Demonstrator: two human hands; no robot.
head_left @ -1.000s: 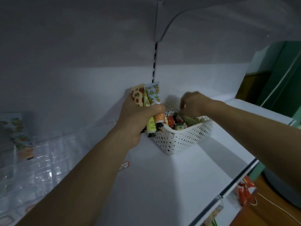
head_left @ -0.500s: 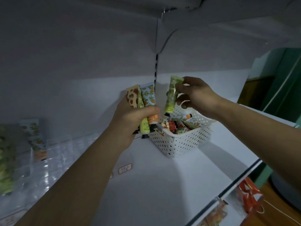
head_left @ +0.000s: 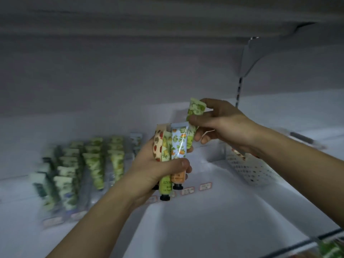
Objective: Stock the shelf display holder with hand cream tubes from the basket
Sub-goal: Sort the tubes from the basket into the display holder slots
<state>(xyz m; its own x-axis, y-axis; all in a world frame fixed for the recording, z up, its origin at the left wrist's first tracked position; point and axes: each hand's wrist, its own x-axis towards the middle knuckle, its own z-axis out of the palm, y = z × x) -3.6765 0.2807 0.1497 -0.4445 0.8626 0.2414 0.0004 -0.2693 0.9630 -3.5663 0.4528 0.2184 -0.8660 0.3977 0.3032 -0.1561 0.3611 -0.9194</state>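
My left hand (head_left: 149,170) grips a bunch of three hand cream tubes (head_left: 172,146), caps down: a strawberry print, a yellow-green one and a blue one with an orange base. Just above them my right hand (head_left: 221,125) pinches a green tube (head_left: 195,110) by its upper half, its lower end touching the bunch. The white perforated basket (head_left: 249,170) stands on the shelf to the right, partly behind my right wrist. At the left the clear display holder (head_left: 85,174) carries rows of green tubes, blurred.
The white shelf board (head_left: 214,220) spreads below my hands, with small price tags (head_left: 195,189) along the holder's front. Another shelf hangs overhead on a bracket (head_left: 247,58). The shelf's front edge runs across the bottom right corner.
My view has swung left, bringing the stocked holder into sight. My right hand lifted a green tube out of the basket and carried it left onto the bunch in my left hand.
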